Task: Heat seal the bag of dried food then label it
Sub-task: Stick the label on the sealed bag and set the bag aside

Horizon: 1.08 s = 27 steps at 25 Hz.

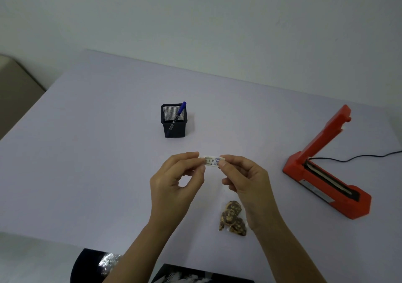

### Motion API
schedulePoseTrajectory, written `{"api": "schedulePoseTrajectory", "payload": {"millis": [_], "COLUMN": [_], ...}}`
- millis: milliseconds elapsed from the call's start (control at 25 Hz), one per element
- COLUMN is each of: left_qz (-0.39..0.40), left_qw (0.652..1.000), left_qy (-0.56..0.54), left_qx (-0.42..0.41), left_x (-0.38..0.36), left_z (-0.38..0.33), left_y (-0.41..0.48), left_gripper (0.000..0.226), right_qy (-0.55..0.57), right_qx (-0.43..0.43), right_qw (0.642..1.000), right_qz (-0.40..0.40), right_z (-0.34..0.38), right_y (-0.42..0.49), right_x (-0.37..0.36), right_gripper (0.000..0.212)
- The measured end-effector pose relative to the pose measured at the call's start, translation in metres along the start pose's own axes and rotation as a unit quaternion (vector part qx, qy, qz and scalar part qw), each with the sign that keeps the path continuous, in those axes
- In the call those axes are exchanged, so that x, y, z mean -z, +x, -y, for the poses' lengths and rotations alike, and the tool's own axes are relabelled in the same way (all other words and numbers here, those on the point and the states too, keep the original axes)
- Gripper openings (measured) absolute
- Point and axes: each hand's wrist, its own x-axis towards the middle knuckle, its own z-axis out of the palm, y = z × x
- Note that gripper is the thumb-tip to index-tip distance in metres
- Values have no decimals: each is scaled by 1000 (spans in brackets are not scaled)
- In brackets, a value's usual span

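Observation:
A small white label (212, 162) with handwriting on it is held above the table between both hands. My left hand (176, 178) pinches its left end with thumb and forefinger. My right hand (243, 178) pinches its right end. Below my right hand, a small clear bag of brown dried food (232, 218) lies flat on the table. An orange heat sealer (326, 169) stands at the right with its arm raised up.
A black mesh pen holder (174, 121) with a blue pen (180, 111) stands at the table's middle back. The sealer's black cord (369, 156) runs off to the right. The pale table (87, 152) ends at a near edge by my dark clothing.

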Motion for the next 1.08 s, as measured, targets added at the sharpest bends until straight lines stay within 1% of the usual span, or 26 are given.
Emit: {"api": "schedulePoseTrajectory", "payload": {"millis": [240, 320, 440, 520, 600, 640, 680, 760, 840, 880, 960, 1080], "left_qz": [4, 9, 2, -8, -16, -21, -27, -37, -45, -47, -44, -33], "left_qw": [998, 999, 997, 987, 958, 940, 926, 921, 934, 942, 956, 965], "left_qy": [-29, -6, 76, 149, 245, 289, 320, 343, 327, 310, 282, 259], "left_qx": [61, 54, -2, -57, -148, -182, -197, -181, -139, -116, -73, -36], "left_x": [-1, -3, -5, -3, 1, 2, 4, 9, 12, 14, 19, 22], "left_z": [0, 2, 9, 16, 24, 29, 33, 38, 41, 42, 46, 55], "left_y": [0, -2, -6, -7, -9, -11, -13, -13, -12, -11, -7, -5], "left_gripper": [12, 12, 17, 25, 22, 20, 19, 20, 23, 24, 23, 15], "right_qy": [1, 1, 31, 35, 18, 7, -6, -53, -77, -71, -48, -9], "right_qx": [-1, -14, -50, -66, -68, -67, -60, -10, 43, 53, 38, -35], "right_qw": [1000, 1000, 998, 996, 997, 997, 997, 997, 993, 992, 992, 990], "right_qz": [14, 20, 35, 40, 44, 47, 50, 62, 83, 94, 113, 133], "right_z": [-5, -8, -15, -19, -23, -25, -28, -34, -39, -42, -47, -52], "right_y": [1, 3, 9, 13, 16, 18, 19, 22, 24, 25, 28, 37], "right_x": [2, 2, -2, -8, -15, -20, -24, -32, -38, -40, -44, -49], "right_gripper": [11, 10, 8, 7, 8, 10, 12, 19, 19, 17, 15, 11]}}
